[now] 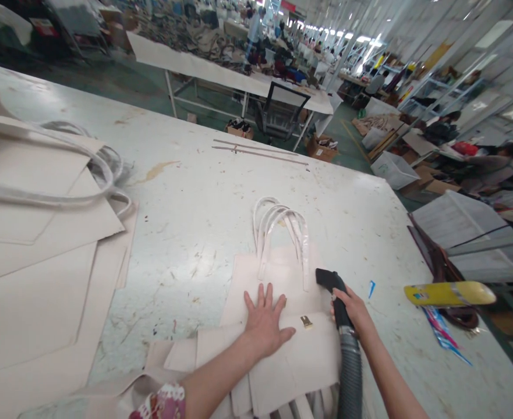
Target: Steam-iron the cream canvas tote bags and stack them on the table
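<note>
My left hand lies flat with spread fingers on a pale beige handbag piece. A small gold clasp sits on that piece, to the right of my thumb. Beyond my fingertips, looped handles in clear wrapping stretch away over the table. My right hand is wrapped around a black vacuum nozzle with a grey ribbed hose running down toward me. The nozzle's head is at the right edge of the beige panel; whether it touches the panel I cannot tell.
A stack of beige bag pieces with wrapped handles covers the left of the white table. Thin strips lie near its far edge. To the right are a yellow spray can and a small blue scrap. A chair stands beyond.
</note>
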Demonstrator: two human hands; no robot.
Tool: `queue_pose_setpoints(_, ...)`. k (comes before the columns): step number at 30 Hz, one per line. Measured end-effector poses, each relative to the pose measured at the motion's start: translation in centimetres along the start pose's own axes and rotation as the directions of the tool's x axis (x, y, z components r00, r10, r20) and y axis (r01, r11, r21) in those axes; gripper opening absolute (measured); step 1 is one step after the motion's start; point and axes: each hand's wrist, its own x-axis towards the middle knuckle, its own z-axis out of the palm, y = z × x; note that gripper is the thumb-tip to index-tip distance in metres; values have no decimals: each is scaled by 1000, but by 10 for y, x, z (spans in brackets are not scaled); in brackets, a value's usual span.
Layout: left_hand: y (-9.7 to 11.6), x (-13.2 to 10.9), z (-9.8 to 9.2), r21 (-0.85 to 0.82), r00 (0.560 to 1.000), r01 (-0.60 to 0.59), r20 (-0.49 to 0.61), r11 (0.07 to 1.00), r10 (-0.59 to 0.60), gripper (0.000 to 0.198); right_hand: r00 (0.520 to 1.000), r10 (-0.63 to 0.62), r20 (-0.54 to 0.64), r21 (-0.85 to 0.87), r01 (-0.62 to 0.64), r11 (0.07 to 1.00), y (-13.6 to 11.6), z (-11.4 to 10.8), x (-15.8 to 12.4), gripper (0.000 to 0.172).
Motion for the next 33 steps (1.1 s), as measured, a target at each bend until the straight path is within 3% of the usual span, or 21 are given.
queue_pose_setpoints(5, 2, -2, -6, -13, 1000, 12, -1, 1000, -12, 79, 998, -49, -33, -16, 48, 999, -40, 0, 44, 64)
queue_pose_setpoints(7, 1, -7, -9, -31, 1000, -6, -6, 999, 5, 74, 995, -85, -60, -26, 84, 996, -50, 2, 38, 67)
queue_pose_setpoints(9, -1, -13, -9, -49, 1000, -28, 3, 998, 28, 66, 994, -108, -13, -45, 108, 993, -54, 10, 14, 68)
queue_pose_setpoints(11, -4, -20, -7, -69, 999, -45, 16, 997, 47, 61, 982, -102, 158, -90, 117, 989, -53, 28, -18, 69)
queue_pose_setpoints(13, -7, -25, -5, -100, 999, -39, 7, 994, 40, 59, 930, -77, 360, -149, 139, 979, -51, 55, -46, 69)
queue_pose_setpoints(15, -10, -28, -6, -133, 1000, 5, -18, 991, -7, 60, 882, -73, 466, -194, 183, 964, -51, 85, -63, 67)
queue_pose_setpoints(18, -13, -27, -11, -146, 998, 64, 3, 987, -64, 60, 857, -92, 507, -242, 244, 939, -56, 121, -68, 63)
queue_pose_setpoints(22, -12, -26, -15, -116, 996, 82, 55, 990, -76, 57, 807, -87, 584, -287, 306, 908, -70, 141, -60, 62)
queue_pose_setpoints(29, -16, -27, -11, -135, 999, 52, 19, 989, -50, 56, 772, -109, 626, -297, 366, 882, -110, 199, -41, 55)
queue_pose_setpoints(31, -20, -27, -14, -175, 999, 50, 22, 983, -47, 56, 776, -101, 623, -297, 353, 887, -113, 206, -42, 56)
queue_pose_setpoints(33, -23, -28, -16, -222, 999, 42, 9, 974, -41, 58, 780, -93, 619, -306, 348, 886, -107, 196, -49, 57)
